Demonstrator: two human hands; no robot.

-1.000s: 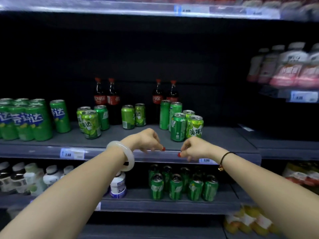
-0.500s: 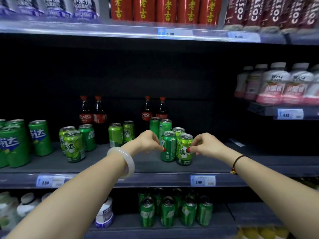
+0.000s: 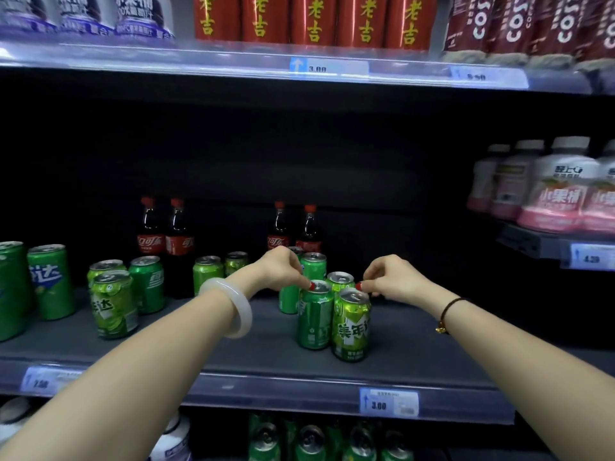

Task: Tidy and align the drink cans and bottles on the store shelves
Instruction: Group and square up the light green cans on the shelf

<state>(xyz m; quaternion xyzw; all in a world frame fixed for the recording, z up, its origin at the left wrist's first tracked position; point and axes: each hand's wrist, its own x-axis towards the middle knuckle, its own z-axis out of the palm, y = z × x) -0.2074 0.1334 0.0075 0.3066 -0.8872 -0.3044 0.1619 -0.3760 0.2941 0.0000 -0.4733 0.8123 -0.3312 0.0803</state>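
A cluster of green cans stands mid-shelf on the dark middle shelf (image 3: 233,354). In front are a dark green can (image 3: 314,319) and a light green can (image 3: 351,327); more green cans (image 3: 339,279) stand behind. My left hand (image 3: 283,269), fingers curled, pinches the dark green can at its top rim. My right hand (image 3: 389,281), also curled, pinches the light green can's top rim. Both hands hide part of the cans behind.
Two pairs of cola bottles (image 3: 166,241) stand at the back. Other green cans (image 3: 114,304) sit to the left, some turned askew. Red cans (image 3: 312,18) fill the shelf above, pink-labelled bottles (image 3: 559,194) stand at the right, and further green cans (image 3: 309,440) are below.
Both hands rose from the shelf's front edge to the tops of the two front green cans. The view lifted and moved closer to the shelf.
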